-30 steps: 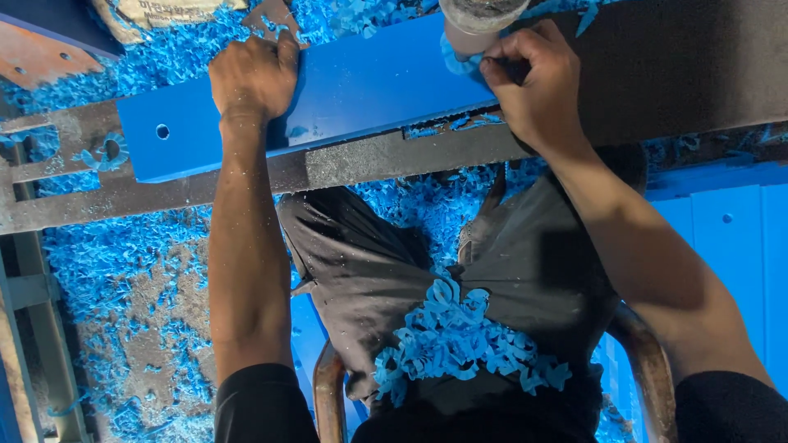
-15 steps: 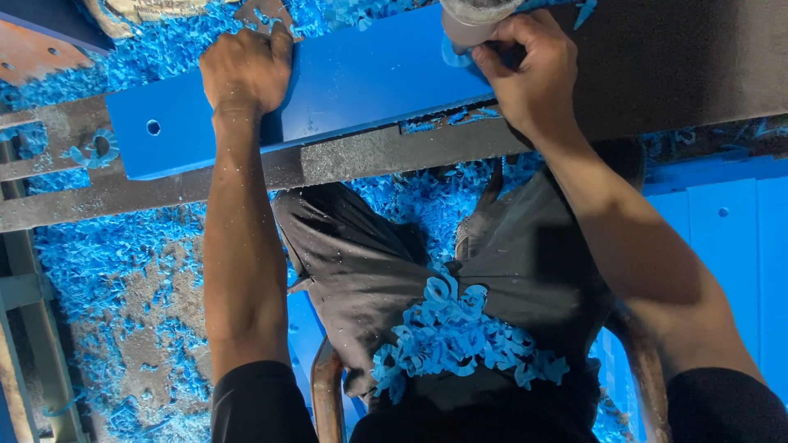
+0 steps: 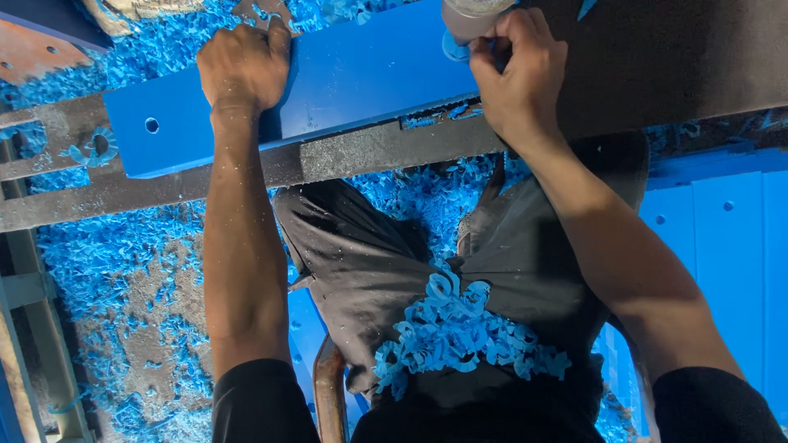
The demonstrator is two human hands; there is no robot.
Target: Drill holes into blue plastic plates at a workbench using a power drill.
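Note:
A long blue plastic bar with a round hole near its left end lies across a dark metal rail. My left hand presses down on the bar's upper edge. My right hand is closed around a grey cylindrical tool at the top edge of the view, right at the bar's right end. Only the tool's lower part shows. Curly blue shavings are piled on my lap.
Blue shavings cover the floor on the left and behind the bar. Stacked blue panels with small holes lie at the right. A rusty metal plate sits top left, and a metal frame runs down the left edge.
The blue bar has slid a little to the left under my left hand. Both hands keep their hold.

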